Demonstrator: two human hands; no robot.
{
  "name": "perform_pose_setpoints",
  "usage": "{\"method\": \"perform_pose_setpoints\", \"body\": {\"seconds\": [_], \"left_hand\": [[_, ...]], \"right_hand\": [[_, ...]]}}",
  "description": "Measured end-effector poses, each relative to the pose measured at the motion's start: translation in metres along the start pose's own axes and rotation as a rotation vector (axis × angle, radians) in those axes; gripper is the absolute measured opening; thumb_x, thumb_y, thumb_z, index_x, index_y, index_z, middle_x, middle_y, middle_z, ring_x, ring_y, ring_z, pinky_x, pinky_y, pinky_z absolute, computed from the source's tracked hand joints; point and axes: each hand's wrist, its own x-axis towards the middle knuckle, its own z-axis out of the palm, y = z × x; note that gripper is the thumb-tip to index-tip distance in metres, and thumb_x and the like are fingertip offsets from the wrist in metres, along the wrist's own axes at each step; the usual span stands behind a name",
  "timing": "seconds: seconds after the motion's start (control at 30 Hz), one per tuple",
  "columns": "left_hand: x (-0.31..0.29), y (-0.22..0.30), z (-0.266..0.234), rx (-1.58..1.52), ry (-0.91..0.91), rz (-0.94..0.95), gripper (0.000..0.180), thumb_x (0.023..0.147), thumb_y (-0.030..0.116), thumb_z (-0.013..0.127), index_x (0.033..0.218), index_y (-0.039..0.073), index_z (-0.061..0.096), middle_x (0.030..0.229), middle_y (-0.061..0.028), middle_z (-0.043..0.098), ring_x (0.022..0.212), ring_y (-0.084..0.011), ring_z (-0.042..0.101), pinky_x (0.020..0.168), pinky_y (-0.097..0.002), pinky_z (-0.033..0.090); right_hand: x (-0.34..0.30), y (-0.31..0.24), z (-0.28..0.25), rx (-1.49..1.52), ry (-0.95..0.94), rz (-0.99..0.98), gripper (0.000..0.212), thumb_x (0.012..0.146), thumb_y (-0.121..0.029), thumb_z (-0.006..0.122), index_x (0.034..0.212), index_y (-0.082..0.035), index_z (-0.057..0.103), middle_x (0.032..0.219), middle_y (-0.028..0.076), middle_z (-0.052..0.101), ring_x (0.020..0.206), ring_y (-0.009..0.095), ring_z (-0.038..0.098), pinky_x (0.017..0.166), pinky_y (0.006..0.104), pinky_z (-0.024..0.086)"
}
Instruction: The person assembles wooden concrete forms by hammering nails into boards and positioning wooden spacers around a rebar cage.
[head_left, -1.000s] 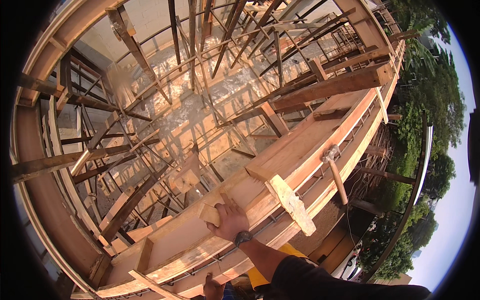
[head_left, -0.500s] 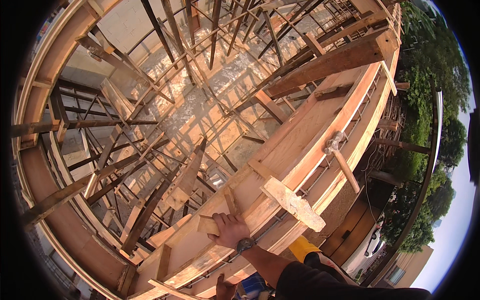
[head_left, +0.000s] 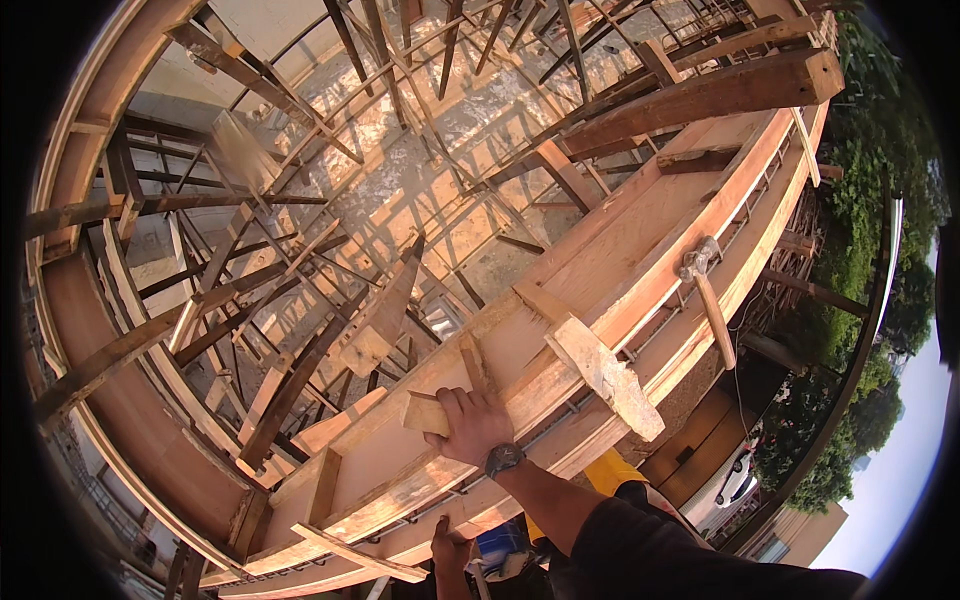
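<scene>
My right hand (head_left: 472, 427), with a dark watch on its wrist, is closed around a short wooden block (head_left: 422, 412) above the inner trough of the curved timber formwork (head_left: 590, 290). A narrow wooden strip (head_left: 478, 366) stands across the trough just beyond my fingers. Low in the view, my left hand (head_left: 449, 546) is against the outer side of the formwork with its thumb pointing up; its other fingers are mostly hidden. Farther right, a hammer (head_left: 700, 258) hangs by its head over a formwork board, its wooden handle (head_left: 716, 322) slanting down outside.
A pale, cement-stained plank (head_left: 606, 378) lies across the formwork boards. Thin steel bars run between them. A heavy beam (head_left: 700, 105) crosses at upper right. Timber props (head_left: 300, 385) fill the drop on the inner side; outside are trees (head_left: 860, 250) and a white car (head_left: 737, 482) far below.
The whole view has shifted, so the formwork and hammer appear farther right. My right hand keeps hold of the block at the same spot. More of my left hand shows now.
</scene>
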Motion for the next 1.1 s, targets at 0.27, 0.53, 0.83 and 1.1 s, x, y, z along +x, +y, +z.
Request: {"method": "perform_pose_setpoints", "body": {"seconds": [0.27, 0.53, 0.83, 1.1], "left_hand": [[-0.009, -0.006, -0.009, 1.293, -0.004, 0.767, 0.080, 0.067, 0.009, 0.092, 0.137, -0.004, 0.056, 0.132, -0.0266, 0.064, 0.119, -0.0345, 0.066, 0.097, -0.0365, 0.055], [-0.027, -0.004, -0.002, 1.457, 0.011, 0.977, 0.056, 0.085, 0.020, 0.080, 0.134, 0.002, 0.058, 0.126, -0.0151, 0.064, 0.114, -0.0332, 0.065, 0.094, -0.0466, 0.057], [-0.013, -0.004, 0.027, -0.004, 0.205, 0.114, 0.039, 0.094, 0.027, 0.070, 0.125, 0.003, 0.064, 0.118, -0.0105, 0.061, 0.102, -0.0275, 0.064, 0.080, -0.0452, 0.057], [-0.067, -0.069, 0.054, 0.227, 0.619, 0.552, 0.071, 0.099, 0.037, 0.067, 0.153, 0.002, 0.038, 0.138, -0.0147, 0.057, 0.120, -0.0277, 0.060, 0.095, -0.0373, 0.049]], "right_hand": [[0.000, 0.007, 0.001, -0.023, -0.004, -0.007, 0.063, 0.071, -0.048, 0.078, 0.118, -0.010, 0.060, 0.095, 0.007, 0.066, 0.085, 0.027, 0.067, 0.078, 0.0397, 0.050], [0.000, 0.002, 0.004, -0.026, 0.010, -0.034, 0.062, 0.071, -0.048, 0.078, 0.116, -0.010, 0.059, 0.096, 0.008, 0.068, 0.086, 0.028, 0.067, 0.080, 0.0404, 0.049], [0.000, 0.003, 0.008, -0.047, 0.028, -0.033, 0.058, 0.076, -0.047, 0.075, 0.116, -0.008, 0.060, 0.096, 0.012, 0.070, 0.088, 0.031, 0.069, 0.081, 0.0416, 0.050], [0.001, 0.001, 0.011, -0.081, 0.015, -0.075, 0.059, 0.078, -0.048, 0.074, 0.117, -0.007, 0.057, 0.101, 0.011, 0.068, 0.091, 0.030, 0.068, 0.083, 0.0419, 0.050]]}}
